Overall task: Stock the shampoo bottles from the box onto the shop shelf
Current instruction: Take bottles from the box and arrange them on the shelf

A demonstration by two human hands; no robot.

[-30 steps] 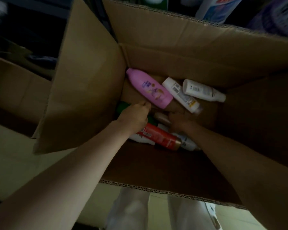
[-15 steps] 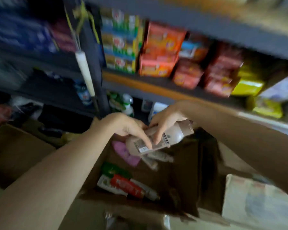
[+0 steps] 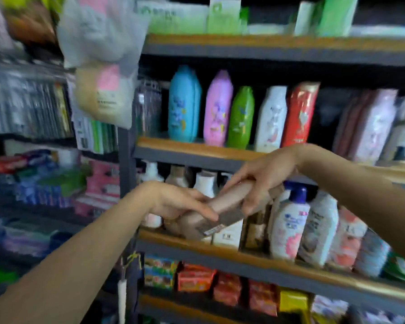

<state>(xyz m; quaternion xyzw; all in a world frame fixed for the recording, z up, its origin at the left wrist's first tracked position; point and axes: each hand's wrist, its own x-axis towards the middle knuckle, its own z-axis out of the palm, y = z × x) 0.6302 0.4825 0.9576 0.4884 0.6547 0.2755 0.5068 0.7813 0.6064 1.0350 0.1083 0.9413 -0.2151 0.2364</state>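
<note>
Now, bottle (image 3: 222, 206): a beige bottle held slantwise at the centre of the frame, its barcode label facing down, in front of the middle shelf (image 3: 243, 256); it is clear of the shelf board.
Left hand (image 3: 173, 202): comes in from the lower left, fingers (image 3: 204, 211) curled over the bottle's lower end, gripping it.
Right hand (image 3: 264, 174): comes in from the right edge, fingers wrapped round the bottle's upper end, gripping it.
Middle shelf: just behind the hands, white pump bottles (image 3: 288, 228) and pale bottles stand in a row right of centre; further bottle tops show behind the left hand.
Upper shelf (image 3: 197, 148): a blue bottle (image 3: 184, 104), pink bottle (image 3: 218, 108), green bottle (image 3: 241, 118), white bottle (image 3: 270, 120) and red bottle (image 3: 299, 113) stand side by side, upright.
Lower shelf: orange and red packets (image 3: 197, 280) near the bottom of the frame.
Upper left of the frame: a clear bag (image 3: 103, 61) hangs from the rack post.
Blur: the whole view is smeared, so label text cannot be read.
</note>
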